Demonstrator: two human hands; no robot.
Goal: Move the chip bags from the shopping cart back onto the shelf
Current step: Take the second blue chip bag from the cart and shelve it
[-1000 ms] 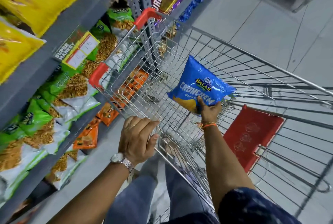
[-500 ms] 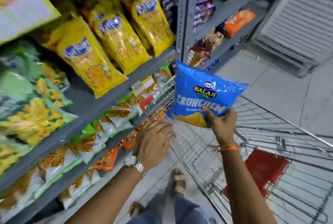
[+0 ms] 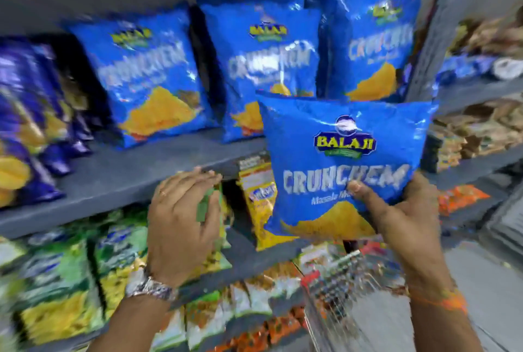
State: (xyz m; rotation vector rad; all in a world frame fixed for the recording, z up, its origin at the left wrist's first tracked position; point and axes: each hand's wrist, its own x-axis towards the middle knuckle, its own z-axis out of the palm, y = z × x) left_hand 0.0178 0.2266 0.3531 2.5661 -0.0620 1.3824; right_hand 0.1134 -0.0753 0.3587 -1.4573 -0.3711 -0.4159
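Note:
My right hand (image 3: pixel 396 210) grips a blue Balaji Crunchem chip bag (image 3: pixel 339 159) by its lower right corner, thumb across the front. The bag is upright in the air, in front of the grey shelf (image 3: pixel 119 179) where three matching blue bags (image 3: pixel 147 74) stand in a row. My left hand (image 3: pixel 181 218), with a watch on the wrist, hovers empty below the shelf's front edge, fingers slightly apart. A corner of the wire shopping cart (image 3: pixel 336 286) shows at the bottom, below the held bag.
Dark blue chip bags (image 3: pixel 25 125) fill the shelf's left end. Green and yellow snack bags (image 3: pixel 56 281) crowd the shelves below. A grey upright post (image 3: pixel 441 26) separates the right bay, which holds brown packets (image 3: pixel 481 131). Grey floor lies at the lower right.
My right hand has lifted the blue bag out of the cart up to the level of the blue-bag shelf. My left hand has come off the cart rim and risen. The view has tilted upward.

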